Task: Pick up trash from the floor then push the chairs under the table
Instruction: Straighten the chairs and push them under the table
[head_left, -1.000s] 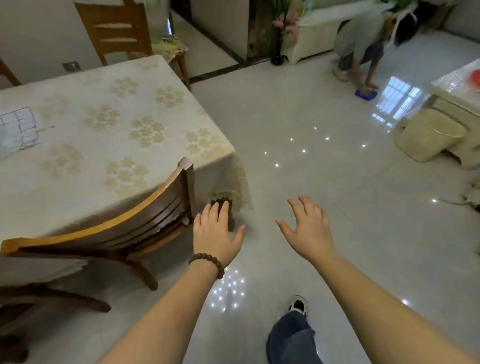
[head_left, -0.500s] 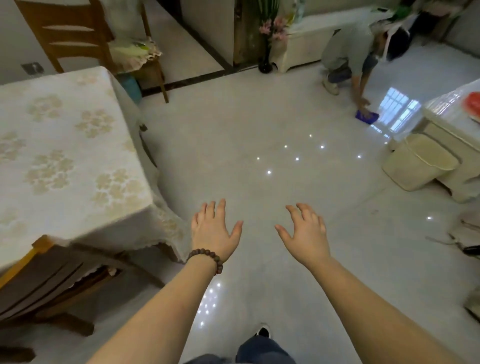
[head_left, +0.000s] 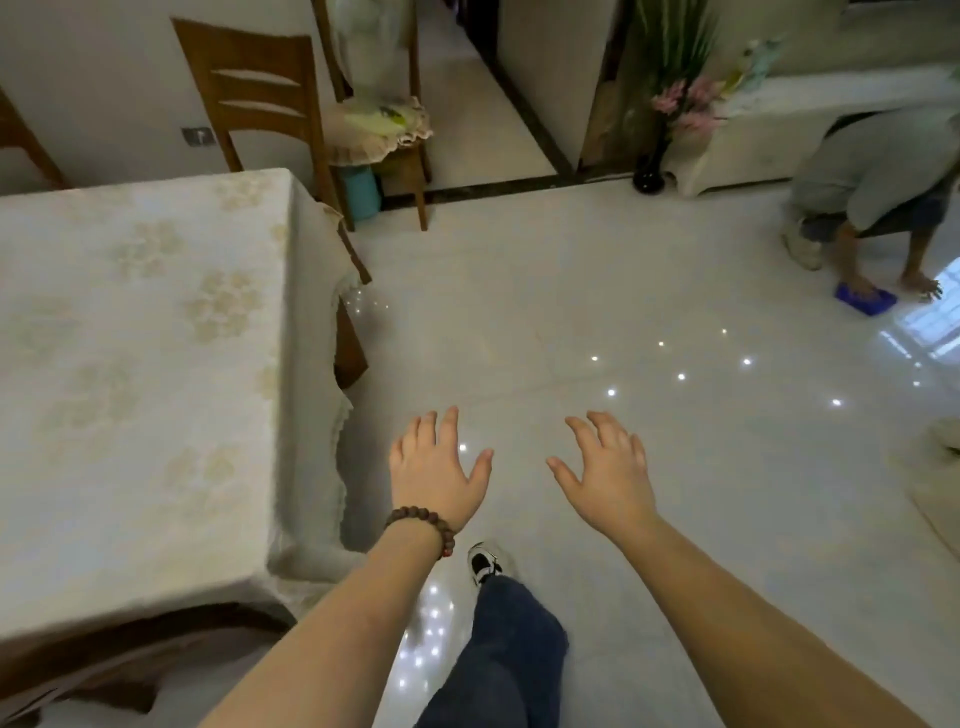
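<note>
Both hands hover empty over the glossy floor (head_left: 597, 312) at centre frame, the left hand (head_left: 434, 470) and right hand (head_left: 608, 475) with fingers spread. The cloth-covered counter (head_left: 130, 364) fills the left; a chair (head_left: 254, 98), slightly blurred, stands upper left.

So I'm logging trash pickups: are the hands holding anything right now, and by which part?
Nothing is held. The left hand and right hand are both open and empty above the floor.

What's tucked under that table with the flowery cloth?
Under the table, dark wooden chair parts show at its far right side and near its front edge. The hanging tablecloth covers the rest, so nothing else can be made out.
</note>
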